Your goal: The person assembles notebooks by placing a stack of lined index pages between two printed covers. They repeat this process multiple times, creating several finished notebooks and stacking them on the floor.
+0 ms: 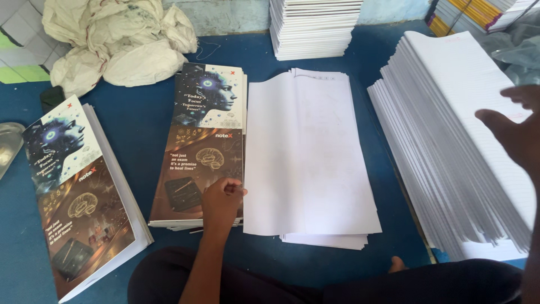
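Note:
My left hand rests on the near right corner of a stack of printed notebook covers, its fingertips pinching the top cover's edge. That cover is dark, with a face and a brain drawn on it. Beside it on the right lies a low pile of blank white sheets. My right hand hovers with fingers apart and empty above a tall slanted stack of white ruled paper at the right.
A second pile of covered notebooks lies at the left on the blue surface. Crumpled white sacks sit at the back left, another paper stack at the back centre, coloured books at the back right. My dark-clad legs cross the near edge.

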